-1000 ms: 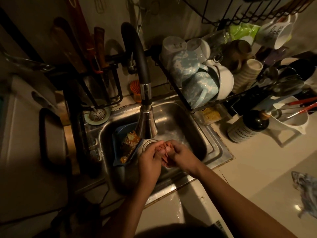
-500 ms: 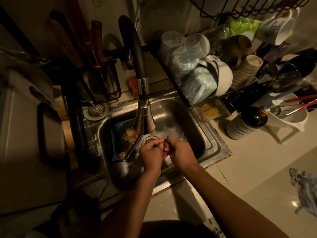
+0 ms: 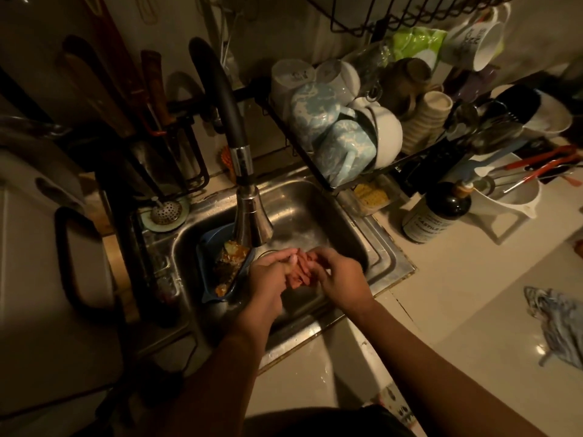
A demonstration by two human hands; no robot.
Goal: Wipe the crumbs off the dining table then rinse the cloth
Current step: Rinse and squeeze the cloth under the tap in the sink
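Loosened from their earlier fist-to-fist press, my left hand point(image 3: 268, 275) and right hand point(image 3: 342, 279) rub, curled, over the sink point(image 3: 315, 209); whether they hold anything I cannot tell. Cloth point(image 3: 556, 326) lies on the table point(image 3: 457, 294), well apart: limp, light; I'd bunch its middle.

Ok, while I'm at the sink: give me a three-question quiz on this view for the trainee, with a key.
1. True or false: the left hand and right hand are together over the sink, just below the tap's spray head.
2. Where does the crumpled grey-blue cloth lie? A) in the sink B) on the counter right of the sink C) over the tap
3. Fill in: the blue basket of food scraps sits in the sink's ____ half.
Key: 1 true; 2 B; 3 left.
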